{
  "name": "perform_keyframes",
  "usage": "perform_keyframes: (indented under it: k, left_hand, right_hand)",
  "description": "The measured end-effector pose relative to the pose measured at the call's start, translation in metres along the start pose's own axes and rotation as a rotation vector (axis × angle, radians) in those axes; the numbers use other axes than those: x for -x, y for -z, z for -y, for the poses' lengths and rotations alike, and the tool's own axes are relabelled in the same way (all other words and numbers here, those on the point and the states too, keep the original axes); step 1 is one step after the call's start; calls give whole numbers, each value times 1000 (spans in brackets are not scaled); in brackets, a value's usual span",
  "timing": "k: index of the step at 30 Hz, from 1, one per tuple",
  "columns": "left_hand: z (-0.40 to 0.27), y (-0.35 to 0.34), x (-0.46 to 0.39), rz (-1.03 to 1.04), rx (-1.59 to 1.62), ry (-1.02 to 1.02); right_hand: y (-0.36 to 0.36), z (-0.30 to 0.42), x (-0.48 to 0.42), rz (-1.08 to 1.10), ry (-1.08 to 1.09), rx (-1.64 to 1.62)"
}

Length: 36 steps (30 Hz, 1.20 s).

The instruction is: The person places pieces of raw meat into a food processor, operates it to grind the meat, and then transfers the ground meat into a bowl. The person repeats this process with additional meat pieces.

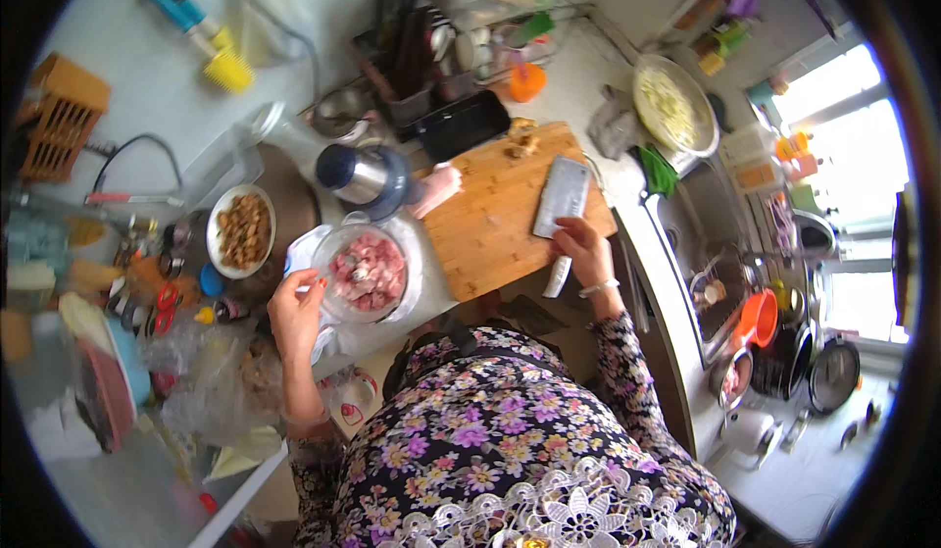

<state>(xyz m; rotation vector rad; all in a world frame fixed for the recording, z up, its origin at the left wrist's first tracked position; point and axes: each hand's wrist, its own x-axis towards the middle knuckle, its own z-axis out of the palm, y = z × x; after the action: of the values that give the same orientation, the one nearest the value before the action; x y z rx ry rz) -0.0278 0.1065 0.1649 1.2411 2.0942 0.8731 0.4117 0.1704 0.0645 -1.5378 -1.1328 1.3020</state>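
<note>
My right hand [584, 252] is closed around the neck of a cleaver [563, 196], between its metal blade and its white handle. The blade lies flat on a wooden cutting board [485, 232]. My left hand [295, 309] is at the left rim of a clear chopper bowl [403, 308], its fingertips close together; whether they grip the rim is unclear. Chunks of raw pink meat [375, 268] fill the bowl around a central blade shaft. Behind the bowl stands a dark and silver chopper motor unit [360, 177]. A pale piece of meat [439, 189] rests at the board's left edge.
Ginger root [523, 142] lies at the board's far edge. A bowl of brown chopped food [241, 232] stands left. At right are a basin of shredded pale-green vegetable [670, 110], a green cloth [656, 169] and a sink [706, 217]. A black tray [463, 125] sits behind the board.
</note>
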Motion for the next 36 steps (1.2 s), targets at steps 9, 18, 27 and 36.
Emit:
perform_keyframes:
  k: [9,18,27,36]
  left_hand:
    - [76,19,63,-324,-20,-44]
    - [57,-36,117,-330,46,-79]
    - [4,-62,95,-64,240,-51]
    - [-65,-104,75,215,485,15]
  right_hand:
    - [-14,-2,41,178,-88,40]
    - [-62,38,7,387,109,205]
    - [123,-46,-158,-375,122,805]
    - [205,-73,-141,-495,60,1281]
